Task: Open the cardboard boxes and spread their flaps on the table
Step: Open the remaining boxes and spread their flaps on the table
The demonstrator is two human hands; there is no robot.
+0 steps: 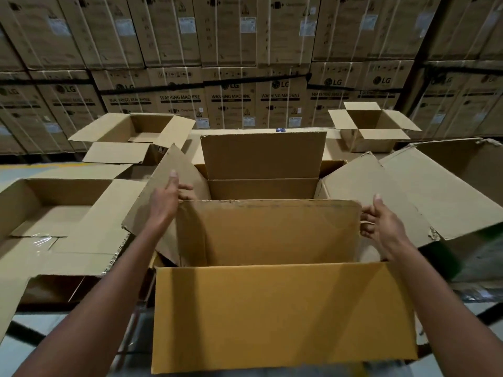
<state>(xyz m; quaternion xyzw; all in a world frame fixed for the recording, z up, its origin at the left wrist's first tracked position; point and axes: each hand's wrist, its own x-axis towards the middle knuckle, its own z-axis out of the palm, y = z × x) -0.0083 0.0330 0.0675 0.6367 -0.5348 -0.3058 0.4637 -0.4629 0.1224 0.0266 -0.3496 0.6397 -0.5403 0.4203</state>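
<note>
Box in hand: big brown corrugated cardboard box [266,235], centre of view, long axis running left-right across me. Near long flap [283,317] already folded out toward me. Far long flap [262,156] stands upright. Left short flap [163,197] and right short flap [373,194] splay outward, both only partly down.

Left hand [167,198] sits at the box's left end, thumb up on the left short flap, fingers loosely spread toward the inner panel [268,231]; I can't tell if it truly pinches anything. Right hand [379,223] is at the right end, fingers curled round the right edge of that inner panel, holding it.

Key relation as I read it: each hand is at its own end of the long axis, so each short flap lies directly outboard of the nearer hand. Push outward and down, left with left, right with right. Far flap needs a forward reach after.

Around: other opened cardboard boxes [130,137] with flaps spread, left, far left and far right. Behind, stacked washing-machine cartons [231,99].
</note>
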